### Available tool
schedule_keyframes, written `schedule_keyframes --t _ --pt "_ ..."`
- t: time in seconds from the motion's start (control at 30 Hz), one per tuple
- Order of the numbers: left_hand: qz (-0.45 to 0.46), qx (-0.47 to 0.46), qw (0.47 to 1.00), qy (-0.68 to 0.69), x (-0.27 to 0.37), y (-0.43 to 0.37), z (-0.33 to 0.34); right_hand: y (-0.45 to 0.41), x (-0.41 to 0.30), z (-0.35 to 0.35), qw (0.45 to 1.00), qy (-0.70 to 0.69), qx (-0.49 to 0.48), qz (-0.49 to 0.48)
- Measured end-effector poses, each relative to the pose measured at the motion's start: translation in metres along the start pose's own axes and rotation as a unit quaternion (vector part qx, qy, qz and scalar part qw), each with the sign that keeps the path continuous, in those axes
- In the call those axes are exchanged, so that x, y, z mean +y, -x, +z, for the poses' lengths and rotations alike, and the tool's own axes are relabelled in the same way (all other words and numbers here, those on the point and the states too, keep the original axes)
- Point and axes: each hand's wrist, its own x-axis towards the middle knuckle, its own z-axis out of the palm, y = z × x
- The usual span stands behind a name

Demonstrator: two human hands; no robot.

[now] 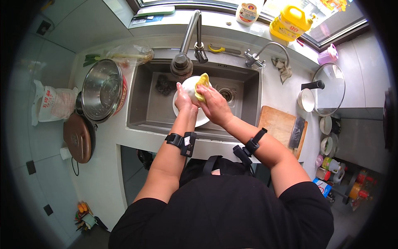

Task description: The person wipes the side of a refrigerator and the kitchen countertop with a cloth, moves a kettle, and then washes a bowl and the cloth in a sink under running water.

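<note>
Over the sink (146,115), my left hand (184,101) grips a white bowl (189,84) by its near left side. My right hand (216,104) presses a folded yellow cloth (202,81) against the bowl's right side, fingers closed on the cloth. Below both hands shows a white rounded dish (202,120); my hands hide where it meets the bowl. The spout of the grey faucet (182,63) hangs just beyond the bowl. A dark scouring pad (164,85) lies on the sink floor at left, and the drain (226,94) is right of my right hand.
Stacked metal basins (102,90) stand left of the sink. At right are a wooden cutting board (275,119) with a cleaver (297,132), a small white bowl (306,100) and a glass lid (334,90). A slim curved tap (273,45) and a yellow-handled peeler (217,49) sit behind.
</note>
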Motion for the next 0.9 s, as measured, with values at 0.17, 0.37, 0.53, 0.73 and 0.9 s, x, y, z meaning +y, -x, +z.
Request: schedule_keyframes --t 0.17,0.37,0.53,0.73,0.9 --pt "0.025 0.016 0.998 -0.048 0.004 0.014 0.012 0.004 0.017 -0.011 0.998 0.047 -0.031 0.001" --pt "0.047 -0.004 0.999 -0.02 0.016 0.001 -0.001 0.003 0.022 -0.028 0.99 0.062 -0.095 -0.079" --pt "0.094 0.03 0.992 -0.076 0.011 0.008 0.005 0.0 0.02 -0.008 0.999 0.036 -0.025 0.024" --pt "0.145 0.04 0.98 -0.131 0.01 0.0 -0.005 0.008 0.043 -0.016 0.819 -0.427 -0.001 0.383" --pt "0.264 0.036 0.887 -0.376 0.0 0.003 -0.007 -0.028 0.02 -0.03 0.853 -0.374 0.134 0.339"
